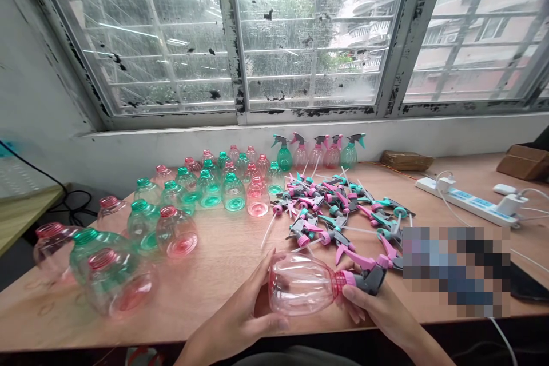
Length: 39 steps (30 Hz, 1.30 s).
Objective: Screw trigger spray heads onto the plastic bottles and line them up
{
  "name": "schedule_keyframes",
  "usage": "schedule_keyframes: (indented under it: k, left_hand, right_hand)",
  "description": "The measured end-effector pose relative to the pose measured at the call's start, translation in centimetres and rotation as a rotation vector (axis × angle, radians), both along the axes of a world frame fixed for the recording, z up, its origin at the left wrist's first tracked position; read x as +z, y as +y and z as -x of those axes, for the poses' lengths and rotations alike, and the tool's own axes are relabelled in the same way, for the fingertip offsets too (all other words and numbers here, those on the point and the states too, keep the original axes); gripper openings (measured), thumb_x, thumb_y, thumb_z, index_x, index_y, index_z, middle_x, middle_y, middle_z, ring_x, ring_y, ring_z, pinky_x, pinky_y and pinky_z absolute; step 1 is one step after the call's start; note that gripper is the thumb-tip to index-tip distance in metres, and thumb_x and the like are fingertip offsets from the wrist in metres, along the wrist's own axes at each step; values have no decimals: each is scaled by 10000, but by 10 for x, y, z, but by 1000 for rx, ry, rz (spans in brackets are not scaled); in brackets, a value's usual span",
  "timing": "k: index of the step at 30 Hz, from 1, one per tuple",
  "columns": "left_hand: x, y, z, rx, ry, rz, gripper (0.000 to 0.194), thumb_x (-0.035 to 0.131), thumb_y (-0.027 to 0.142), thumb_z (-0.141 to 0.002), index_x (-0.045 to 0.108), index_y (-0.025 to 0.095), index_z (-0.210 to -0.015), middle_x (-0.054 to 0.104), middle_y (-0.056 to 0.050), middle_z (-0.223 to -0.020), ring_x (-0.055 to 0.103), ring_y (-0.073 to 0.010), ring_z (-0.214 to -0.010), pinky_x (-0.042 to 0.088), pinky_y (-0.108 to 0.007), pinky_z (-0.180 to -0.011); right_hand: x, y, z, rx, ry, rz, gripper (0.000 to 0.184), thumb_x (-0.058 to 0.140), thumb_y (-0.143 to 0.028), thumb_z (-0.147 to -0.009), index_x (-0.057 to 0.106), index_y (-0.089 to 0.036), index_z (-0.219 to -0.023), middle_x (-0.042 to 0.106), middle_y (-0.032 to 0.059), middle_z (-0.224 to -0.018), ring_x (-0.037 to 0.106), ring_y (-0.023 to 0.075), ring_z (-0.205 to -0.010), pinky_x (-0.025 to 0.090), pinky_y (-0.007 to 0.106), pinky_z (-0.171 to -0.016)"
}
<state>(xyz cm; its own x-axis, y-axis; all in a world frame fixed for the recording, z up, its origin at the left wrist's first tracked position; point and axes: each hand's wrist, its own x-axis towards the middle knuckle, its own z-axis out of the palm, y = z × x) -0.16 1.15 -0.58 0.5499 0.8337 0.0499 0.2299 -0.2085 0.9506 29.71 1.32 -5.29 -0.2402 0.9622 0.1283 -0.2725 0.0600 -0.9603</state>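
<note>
A clear pink spray bottle (302, 285) lies sideways between my hands, just above the table's front edge. My left hand (253, 303) is curled round its base end, thumb along the lower side. At the neck, my right hand (364, 297) grips the pink collar of the spray head (372, 276), which is grey with a pink trigger and sits on the bottle's mouth. Behind them is a heap of loose spray heads (330, 206) in pink, grey and teal, some with thin white tubes.
Open pink and green bottles (210, 189) stand in rows at the left and back. Several bottles with spray heads (317, 154) line the wall under the window. A white power strip (467, 201), a brown packet (406, 160) and a cardboard box (524, 163) are on the right.
</note>
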Motion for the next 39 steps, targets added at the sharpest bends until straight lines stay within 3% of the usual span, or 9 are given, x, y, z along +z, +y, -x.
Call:
schedule_keyframes:
  k: [4, 12, 17, 22, 25, 33, 36, 39]
  left_hand:
    - [2, -1, -1, 44, 49, -13, 1033, 800, 305, -858, 129, 337, -1643, 234, -57, -1737, 261, -349, -1571, 171, -511, -1306]
    - [2, 0, 0, 11, 58, -39, 1065, 789, 306, -871, 53, 389, -1637, 291, -42, -1720, 292, -353, -1560, 220, -522, -1288]
    - [-4, 2, 0, -41, -75, 0, 1122, 803, 298, -864, -6, 375, -1638, 269, -80, -1723, 177, -362, -1594, 233, -549, -1281]
    - [-7, 2, 0, -74, -147, 66, 1146, 832, 338, -845, 1, 408, -1631, 175, -82, -1745, 369, -372, -1522, 321, -534, -1249]
    - [-10, 2, 3, -107, -190, 67, 1031, 785, 408, -881, 77, 420, -1630, 133, -76, -1753, 399, -380, -1502, 364, -528, -1225]
    - [-3, 1, 2, -131, -117, -47, 916, 696, 295, -960, 77, 475, -1611, 355, -97, -1657, 603, -281, -1317, 449, -457, -1153]
    - [0, 0, 0, -107, -83, -107, 846, 667, 238, -966, 156, 463, -1602, 265, -92, -1687, 634, -241, -1243, 492, -396, -1105]
    - [1, 0, -1, -107, -86, -112, 799, 629, 230, -983, 171, 419, -1610, 151, -109, -1727, 625, -253, -1257, 521, -379, -1071]
  right_hand:
    - [-1, 0, -1, 8, -3, -6, 377, 820, -485, -879, 616, -185, -982, 553, -87, -534, 444, 80, -433, 360, 203, -458]
    - [-4, 1, -3, 11, -17, 2, 384, 816, -500, -876, 634, -177, -974, 535, -88, -528, 461, 91, -441, 369, 207, -461]
    - [-4, -1, -3, 33, -18, 21, 396, 833, -497, -856, 645, -177, -995, 584, -56, -551, 498, 112, -465, 407, 222, -471]
    - [-6, -1, -3, 30, -29, 20, 397, 836, -499, -851, 669, -166, -989, 591, -43, -545, 519, 125, -479, 414, 236, -482]
    - [-7, 0, -3, 17, -30, 4, 388, 826, -499, -863, 677, -157, -968, 584, -46, -539, 489, 118, -468, 421, 247, -484]
    - [0, 0, -1, 14, 8, -37, 321, 797, -453, -907, 633, -183, -965, 624, -49, -555, 517, 108, -460, 407, 217, -480]
    - [2, -1, 0, 5, -25, -10, 356, 817, -484, -877, 665, -174, -962, 609, -49, -552, 510, 112, -471, 432, 221, -484]
    - [4, -1, 0, 25, -87, -1, 398, 812, -536, -858, 703, -156, -816, 592, -30, -554, 503, 117, -493, 460, 236, -504]
